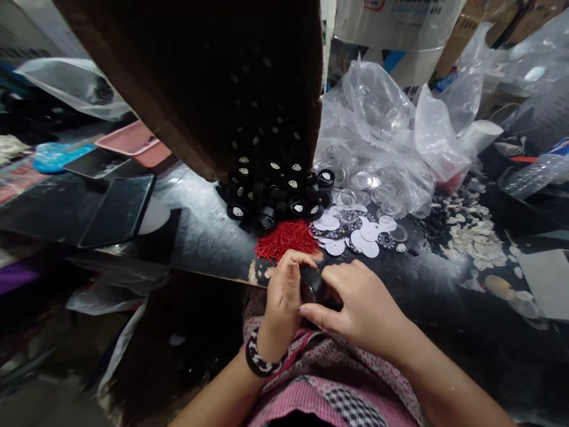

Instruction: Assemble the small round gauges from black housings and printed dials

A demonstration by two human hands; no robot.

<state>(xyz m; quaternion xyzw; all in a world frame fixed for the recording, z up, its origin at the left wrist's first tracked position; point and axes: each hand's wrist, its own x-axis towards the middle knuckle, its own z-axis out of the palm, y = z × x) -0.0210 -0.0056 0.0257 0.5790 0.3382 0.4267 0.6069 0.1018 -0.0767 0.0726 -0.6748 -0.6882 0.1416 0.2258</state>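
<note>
Between my two hands, at the table's front edge, is a round black plastic case [312, 284]. My left hand [287, 290] wraps its left side, with the thumb along it. My right hand [351, 293] closes on it from the right, thumb and fingers against its side. The underside of the case is hidden by my hands. Just beyond lies a heap of thin red pieces [287, 240]. Several black round cases with white parts inside [297, 206] are piled behind it. White and dark printed discs [365, 237] lie to the right of the red heap.
A big cardboard box [213, 77] stands tipped open over the black cases. Clear rings [347, 196] spill from a plastic bag [377, 136]. Small pale parts [475, 231] are strewn at right. A dark tablet-like slab [118, 210] and a pink tray [131, 142] are at left.
</note>
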